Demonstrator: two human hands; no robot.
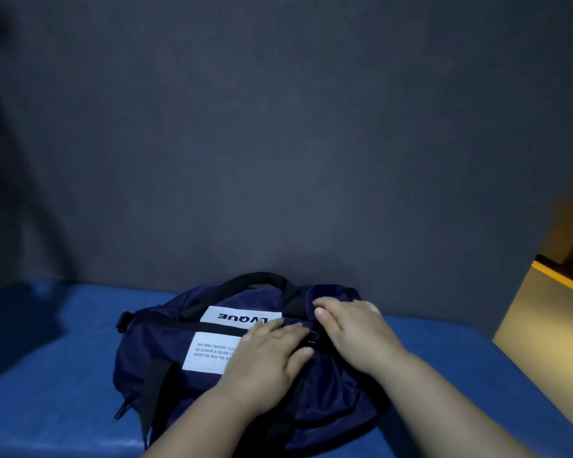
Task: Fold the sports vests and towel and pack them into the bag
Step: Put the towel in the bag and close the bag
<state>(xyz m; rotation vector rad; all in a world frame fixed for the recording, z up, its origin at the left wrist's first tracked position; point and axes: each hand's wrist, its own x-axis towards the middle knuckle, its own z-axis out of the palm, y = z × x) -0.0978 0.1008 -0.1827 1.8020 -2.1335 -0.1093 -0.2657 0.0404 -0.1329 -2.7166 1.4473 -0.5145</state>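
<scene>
The navy bag (166, 368) with white labels lies flat on the blue surface.

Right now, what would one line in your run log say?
Scene: navy bag on blue surface | left hand: flat on bag | right hand: on bag top, grip unclear | vests, towel: not in sight

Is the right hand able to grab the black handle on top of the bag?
Probably yes. The right hand lies on the bag right beside the black handle. The handle arches up uncovered at the far side, with nothing between it and the hand. Only a short reach seems needed.
</scene>
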